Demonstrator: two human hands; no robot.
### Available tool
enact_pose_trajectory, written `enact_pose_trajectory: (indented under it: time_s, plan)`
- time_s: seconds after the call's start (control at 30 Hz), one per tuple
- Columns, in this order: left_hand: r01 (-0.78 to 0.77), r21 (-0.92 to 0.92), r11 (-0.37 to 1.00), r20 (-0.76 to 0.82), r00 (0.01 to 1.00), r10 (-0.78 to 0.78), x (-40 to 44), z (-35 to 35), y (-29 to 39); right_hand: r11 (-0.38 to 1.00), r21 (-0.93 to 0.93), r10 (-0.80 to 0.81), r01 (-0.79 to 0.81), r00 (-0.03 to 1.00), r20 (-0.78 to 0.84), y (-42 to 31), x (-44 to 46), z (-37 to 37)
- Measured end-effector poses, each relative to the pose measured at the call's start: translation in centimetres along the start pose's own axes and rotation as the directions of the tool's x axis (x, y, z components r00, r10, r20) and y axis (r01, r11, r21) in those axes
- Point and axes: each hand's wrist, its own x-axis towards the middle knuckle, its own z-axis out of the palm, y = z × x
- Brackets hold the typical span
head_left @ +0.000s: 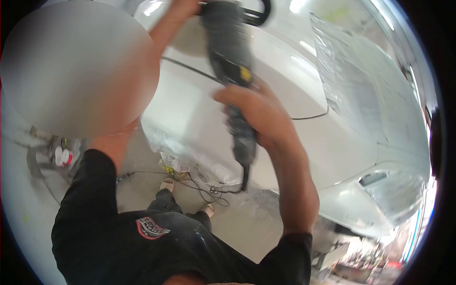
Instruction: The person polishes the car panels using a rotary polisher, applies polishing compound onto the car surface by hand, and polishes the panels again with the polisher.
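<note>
My right hand (pixel 251 107) is wrapped round the rear grip of a black power polisher (pixel 228 42) with a yellow mark on its side. At the top edge, my left hand (pixel 186 6) is partly cut off, at the side of the polisher's black loop handle (pixel 261 16); its fingers barely show. Under the tool's head, a pale round pad (pixel 190 40) lies against a glossy white car body panel (pixel 275 61). The tool and both hands are blurred. A black power cord (pixel 245 178) hangs from the polisher's rear end.
Clear plastic film (pixel 351 76) covers part of the car at right, and more film (pixel 213 173) hangs low. The cord lies looped on the floor (pixel 237 213) near my feet. At left stands a stool-like stand (pixel 47 159) with small containers. A blurred disc hides the upper left.
</note>
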Motion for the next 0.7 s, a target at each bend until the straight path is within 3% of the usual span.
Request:
enact_pose_trajectory:
  time_s: [0.1,0.23,0.5,0.7]
  plan:
    - [0.021,-0.081,0.996,0.068,0.998,-0.015,5.3,-3.2,-2.3,1.000,0.020,0.009,-0.010,0.999,0.045,-1.7,5.0,2.1]
    - [0.043,-0.032,0.999,0.122,0.992,-0.039,8.0,-0.1,-4.8,0.996,0.077,0.045,-0.044,0.999,-0.018,-3.3,6.1,1.0]
    - [0.119,-0.025,0.993,0.352,0.930,-0.103,3.0,14.0,-5.1,0.977,0.210,0.083,-0.029,0.963,-0.255,-3.0,-0.1,-5.7]
    - [0.142,-0.008,0.990,0.454,0.883,-0.123,-1.9,23.4,-4.4,0.957,0.288,0.087,0.010,0.943,-0.320,-1.9,-4.4,-11.6]
